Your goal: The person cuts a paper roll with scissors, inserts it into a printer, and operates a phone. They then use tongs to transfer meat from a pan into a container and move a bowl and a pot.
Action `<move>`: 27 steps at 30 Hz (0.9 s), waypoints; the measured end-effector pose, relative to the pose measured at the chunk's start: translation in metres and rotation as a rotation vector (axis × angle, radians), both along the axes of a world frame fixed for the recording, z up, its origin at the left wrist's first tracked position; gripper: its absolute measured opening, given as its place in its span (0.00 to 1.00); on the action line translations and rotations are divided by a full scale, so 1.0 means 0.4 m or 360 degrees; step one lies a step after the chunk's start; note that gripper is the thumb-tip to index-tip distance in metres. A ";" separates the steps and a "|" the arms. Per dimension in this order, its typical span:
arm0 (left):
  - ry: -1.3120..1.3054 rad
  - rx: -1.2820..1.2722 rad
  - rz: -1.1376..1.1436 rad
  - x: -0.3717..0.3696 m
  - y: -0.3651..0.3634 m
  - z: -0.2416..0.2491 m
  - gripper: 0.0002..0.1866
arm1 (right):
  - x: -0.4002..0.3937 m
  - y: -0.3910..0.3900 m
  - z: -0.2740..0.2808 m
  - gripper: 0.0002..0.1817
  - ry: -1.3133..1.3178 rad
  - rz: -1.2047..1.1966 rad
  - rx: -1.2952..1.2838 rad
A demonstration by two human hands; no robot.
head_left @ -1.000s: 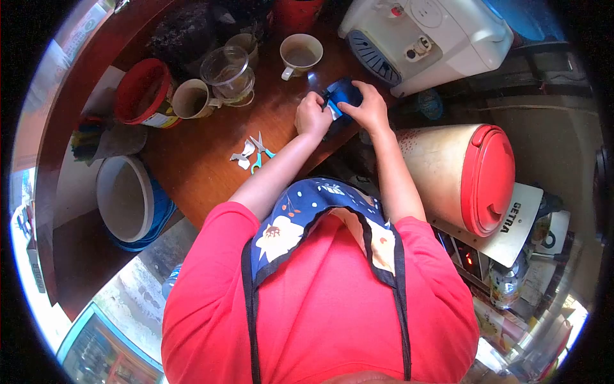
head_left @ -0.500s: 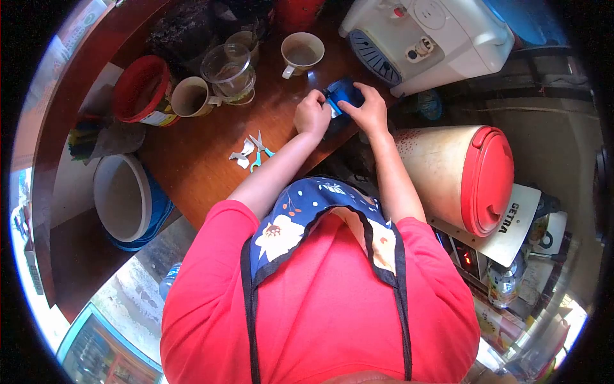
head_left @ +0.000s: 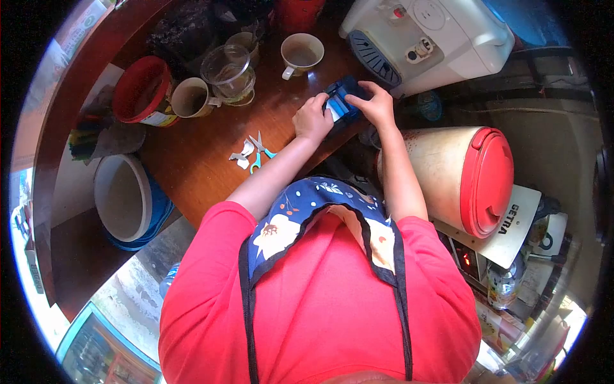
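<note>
I've got the blue box (head_left: 340, 104) near the desk (head_left: 204, 173) edge. R hand (head_left: 376, 105) has it, thumb on top; L hand (head_left: 312, 120) is curled narrow at its L side, can't tell if gripping. Prob. light, stiff plastic, maybe slick: sides = best hold. White slip (head_left: 332, 111) looks thin, easily torn.

White water dispenser (head_left: 441, 48), red-lidded drum (head_left: 457, 179), pale mug (head_left: 303, 42)

Fisheye curvature, glare along left edge
</note>
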State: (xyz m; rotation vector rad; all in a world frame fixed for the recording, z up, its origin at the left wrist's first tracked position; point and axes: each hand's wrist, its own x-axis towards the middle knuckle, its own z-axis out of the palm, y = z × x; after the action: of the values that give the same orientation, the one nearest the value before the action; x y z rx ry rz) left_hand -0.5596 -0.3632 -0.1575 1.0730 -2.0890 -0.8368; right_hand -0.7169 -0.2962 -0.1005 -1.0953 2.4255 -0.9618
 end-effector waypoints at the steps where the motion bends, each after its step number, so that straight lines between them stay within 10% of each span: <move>1: -0.0002 0.0000 -0.0001 0.003 0.001 -0.003 0.14 | 0.003 0.001 -0.003 0.34 -0.0002 -0.0001 0.0000; 27: 0.0103 -0.0075 0.0022 0.044 0.007 -0.008 0.08 | 0.091 0.010 -0.015 0.24 0.0763 0.0179 -0.0023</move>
State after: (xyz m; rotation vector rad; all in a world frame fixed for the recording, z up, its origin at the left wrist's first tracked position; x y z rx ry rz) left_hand -0.5420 -0.3604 -0.1608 1.0210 -2.0354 -0.8015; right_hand -0.6804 -0.2920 -0.1064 -1.6020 2.6802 -0.7463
